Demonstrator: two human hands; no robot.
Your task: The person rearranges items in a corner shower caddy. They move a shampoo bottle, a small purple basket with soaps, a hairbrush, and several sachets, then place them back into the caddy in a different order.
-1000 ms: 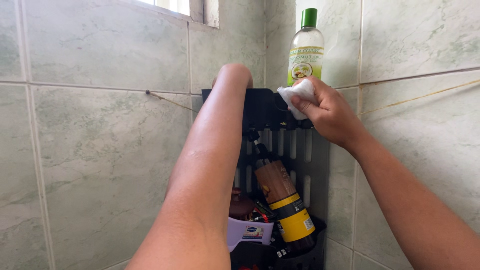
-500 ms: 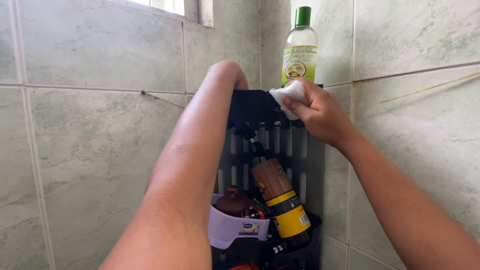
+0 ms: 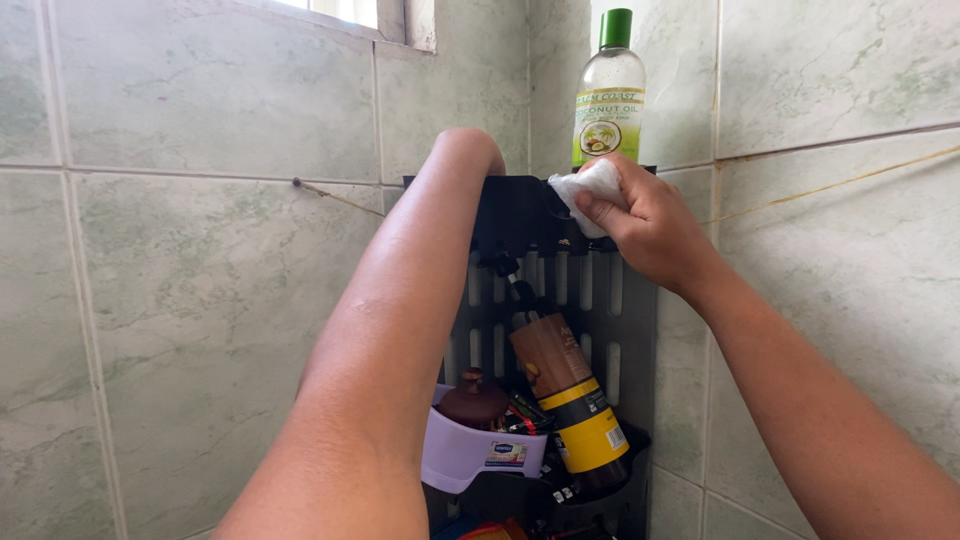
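I'm looking at a black slatted corner shelf rack (image 3: 590,300) fixed between green marble-look tiles. On its top tier stands a clear oil bottle with a green cap (image 3: 611,95). The lower tier holds a leaning brown bottle with a yellow label (image 3: 568,400) and a lilac tub (image 3: 470,455).

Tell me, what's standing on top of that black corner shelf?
A clear bottle with a green cap stands on the black shelf. The right hand and its white cloth cover the bottle's base, so anything beside it is hidden.
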